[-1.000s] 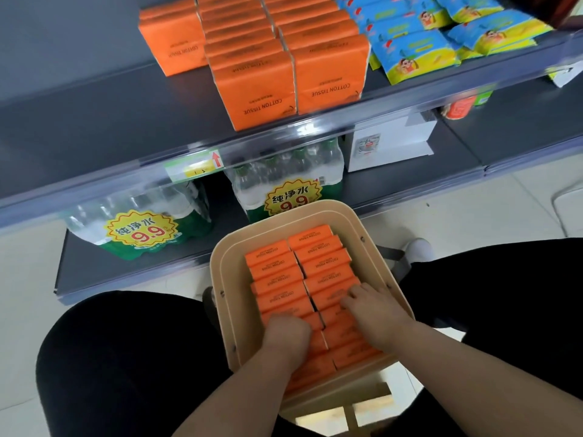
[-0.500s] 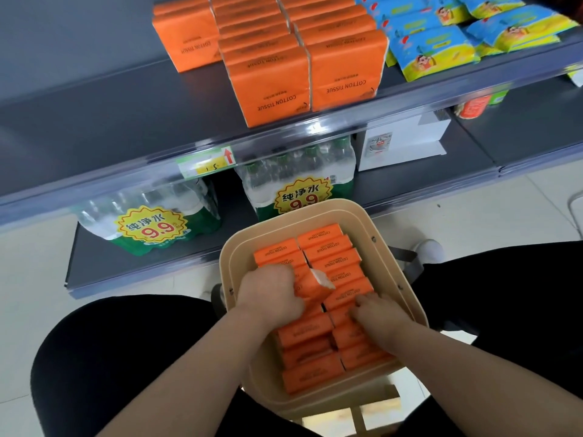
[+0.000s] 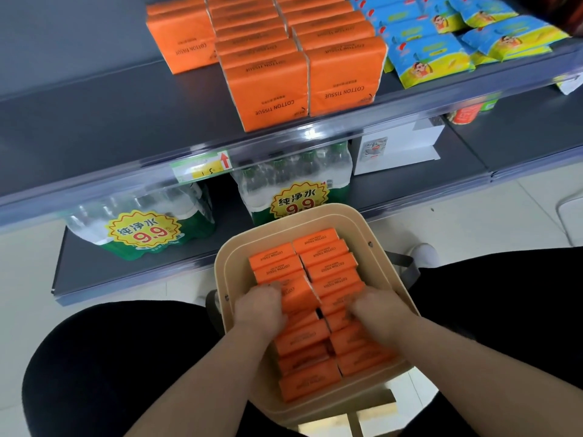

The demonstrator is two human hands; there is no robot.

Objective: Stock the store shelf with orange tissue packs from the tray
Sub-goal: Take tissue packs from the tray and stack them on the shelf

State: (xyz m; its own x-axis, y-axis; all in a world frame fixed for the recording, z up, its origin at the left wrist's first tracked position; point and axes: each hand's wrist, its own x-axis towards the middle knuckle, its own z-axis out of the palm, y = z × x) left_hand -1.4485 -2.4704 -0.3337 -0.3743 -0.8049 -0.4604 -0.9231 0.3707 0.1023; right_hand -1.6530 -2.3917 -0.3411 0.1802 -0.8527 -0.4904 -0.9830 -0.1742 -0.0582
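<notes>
**Both hands down in the tray, left one lifting a pack**

My left forearm is coming in from the lower left, over my black-clad knee, and slanting up into the tray point(image 3: 356, 222). My left hand point(image 3: 260, 305) is lying knuckles-up over the left column of orange tissue packs point(image 3: 318, 242), which are filling the tray in two columns. Its fingers are curling round one pack point(image 3: 296, 293) about halfway up that column. That pack is tilting, its right edge standing above its neighbours while the rest are lying flat.

My right forearm is entering from the lower right and crossing the near right corner of the tray. My right hand point(image 3: 375, 307) is also lying palm-down, on the right column, level with the left hand and just beside it. Its fingers are bending down among the packs. They are blurring too much for me to tell whether they are pinching one or only pressing.

The tray is sitting between my knees, in front of the bottom shelf with its wrapped water bottles point(image 3: 142, 225). Above, on the grey shelf point(image 3: 94, 121), stocked orange packs point(image 3: 268, 86) are standing in three rows, with blue and yellow packets point(image 3: 432, 58) to their right.
</notes>
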